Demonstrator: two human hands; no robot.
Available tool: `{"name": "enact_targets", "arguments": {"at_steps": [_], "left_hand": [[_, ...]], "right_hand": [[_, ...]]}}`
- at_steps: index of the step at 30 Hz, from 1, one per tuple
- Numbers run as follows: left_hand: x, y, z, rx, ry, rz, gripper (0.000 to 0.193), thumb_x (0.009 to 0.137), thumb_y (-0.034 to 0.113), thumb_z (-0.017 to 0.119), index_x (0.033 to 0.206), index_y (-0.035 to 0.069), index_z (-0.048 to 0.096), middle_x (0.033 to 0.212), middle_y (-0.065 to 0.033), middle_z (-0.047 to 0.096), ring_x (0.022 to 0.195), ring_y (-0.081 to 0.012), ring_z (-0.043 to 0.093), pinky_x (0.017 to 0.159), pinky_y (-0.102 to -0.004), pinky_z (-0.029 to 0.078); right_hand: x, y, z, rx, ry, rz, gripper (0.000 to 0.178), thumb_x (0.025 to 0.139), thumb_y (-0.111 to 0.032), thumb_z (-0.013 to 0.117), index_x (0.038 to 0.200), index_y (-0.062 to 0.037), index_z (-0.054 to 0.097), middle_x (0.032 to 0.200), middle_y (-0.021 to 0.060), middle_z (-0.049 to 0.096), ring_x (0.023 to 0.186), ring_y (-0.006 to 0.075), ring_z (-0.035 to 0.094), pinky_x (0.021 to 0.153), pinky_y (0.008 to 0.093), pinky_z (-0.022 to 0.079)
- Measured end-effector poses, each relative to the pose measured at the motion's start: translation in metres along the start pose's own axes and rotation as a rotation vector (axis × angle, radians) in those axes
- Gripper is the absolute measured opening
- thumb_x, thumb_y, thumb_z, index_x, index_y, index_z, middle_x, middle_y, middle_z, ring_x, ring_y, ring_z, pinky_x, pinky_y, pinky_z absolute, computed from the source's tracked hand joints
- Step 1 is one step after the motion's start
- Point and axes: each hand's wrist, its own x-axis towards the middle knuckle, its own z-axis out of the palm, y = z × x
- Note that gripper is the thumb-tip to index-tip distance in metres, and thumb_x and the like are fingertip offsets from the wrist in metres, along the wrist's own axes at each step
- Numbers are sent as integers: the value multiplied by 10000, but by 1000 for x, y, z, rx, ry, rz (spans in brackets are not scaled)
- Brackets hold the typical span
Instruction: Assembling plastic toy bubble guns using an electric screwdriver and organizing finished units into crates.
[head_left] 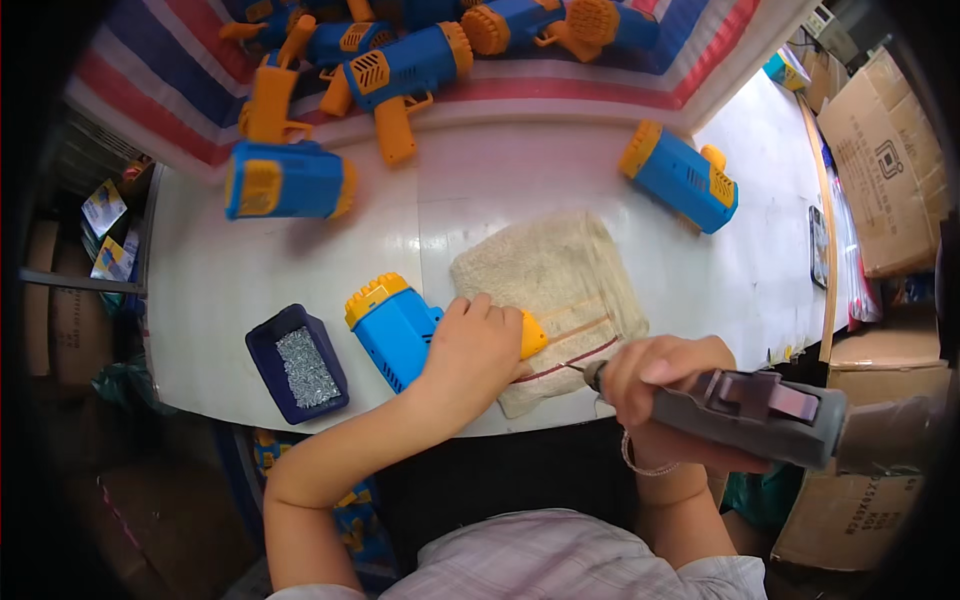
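Note:
Under my left hand (472, 345) lies a blue and yellow toy gun (390, 325), its yellow ridged muzzle pointing up and left. The fingers curl over its grip end, which rests on a folded beige towel (545, 265). My right hand (660, 385) is wrapped around a dark grey electric screwdriver (745, 410). The driver's thin bit points left toward the toy's yellow end, apart from it and above the towel's red-striped edge. Left of the toy stands a dark blue tray (257, 345) with many small silver screws (305, 370).
Several like toy guns (410, 70) pile up on a striped sheet (180, 90) at the back. One toy gun (685, 175) lies at the right, another (285, 180) at the left. A phone (818, 245) lies near the right edge. Cardboard boxes (885, 165) stand beyond it.

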Motion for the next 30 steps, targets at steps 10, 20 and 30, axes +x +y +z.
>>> {"name": "enact_targets", "arguments": {"at_steps": [10,20,30], "left_hand": [[-3,-4,7,-340,191,13,348,682,261,648,867,5,502,811,-137,547,822,-282,506,760,-358,385],[0,-5,9,-386,164,-7,326,675,235,659,852,6,510,810,-140,558,839,-284,515,784,-348,387],[-18,-6,2,-372,195,-63,412,682,244,664,974,-11,525,828,-143,566,834,-279,531,768,-351,402]], "right_hand": [[-1,14,3,-60,-10,110,915,570,-814,456,941,22,499,626,67,513,522,168,482,484,285,390],[6,34,3,-27,-82,101,886,546,-820,500,822,21,516,635,77,513,539,164,480,490,263,382],[19,13,21,-3,124,-213,1059,588,-872,298,1147,16,440,483,-10,389,396,86,379,363,219,304]]}}
